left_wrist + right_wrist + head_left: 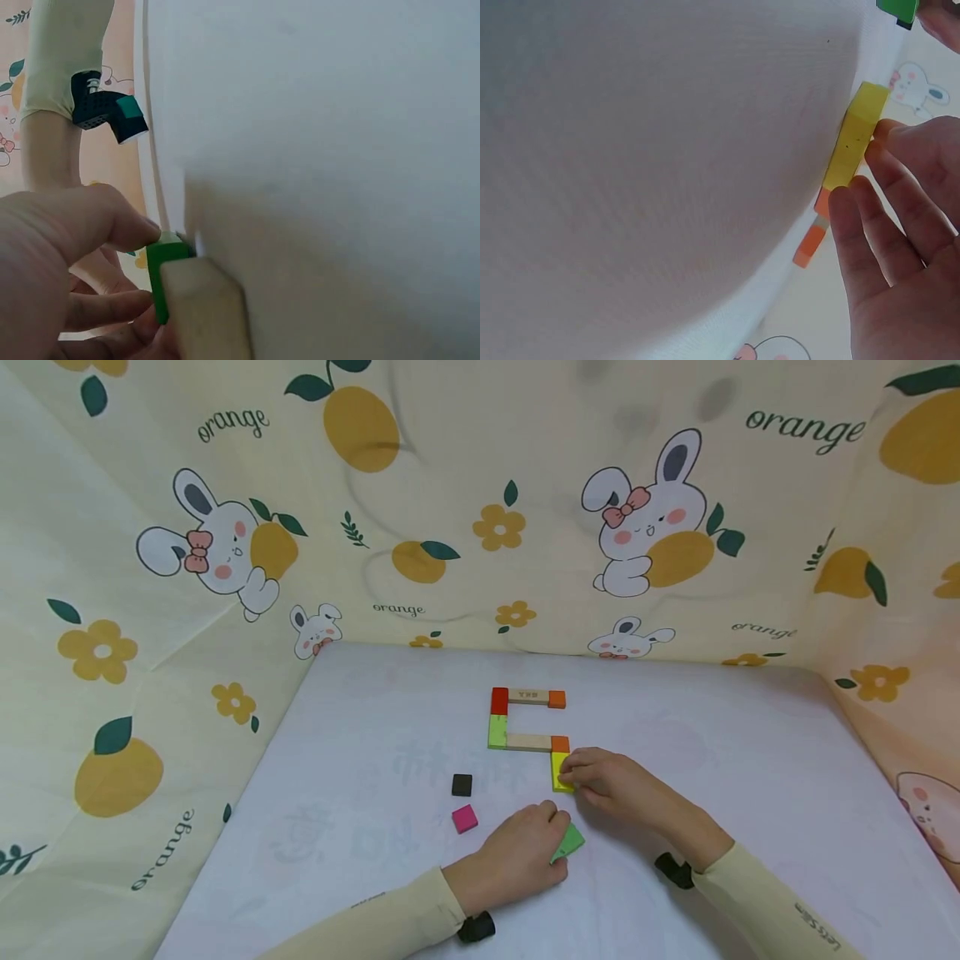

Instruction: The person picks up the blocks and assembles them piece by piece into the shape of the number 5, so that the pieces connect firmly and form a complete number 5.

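In the head view my left hand (pixel 517 856) pinches a green block (pixel 572 842) above the white table. The left wrist view shows that green block (pixel 160 270) between thumb and fingers, with a plain wooden block (pixel 210 315) close against it; whether the hand also holds the wooden one I cannot tell. With fairly straight fingers, my right hand (pixel 617 783) touches the side of a yellow block (pixel 557 770). This yellow block (pixel 851 142) meets a small orange block (pixel 560 744) at the end of a joined row of blocks.
The row continues through a wooden block (pixel 528 742), a light green block (pixel 497 732), a red block (pixel 499 701), another wooden block (pixel 528 696) and an orange block (pixel 557 699). Left of the hands lie a black square (pixel 462 785) and a pink square (pixel 465 819). A printed cloth (pixel 450 460) stands behind.
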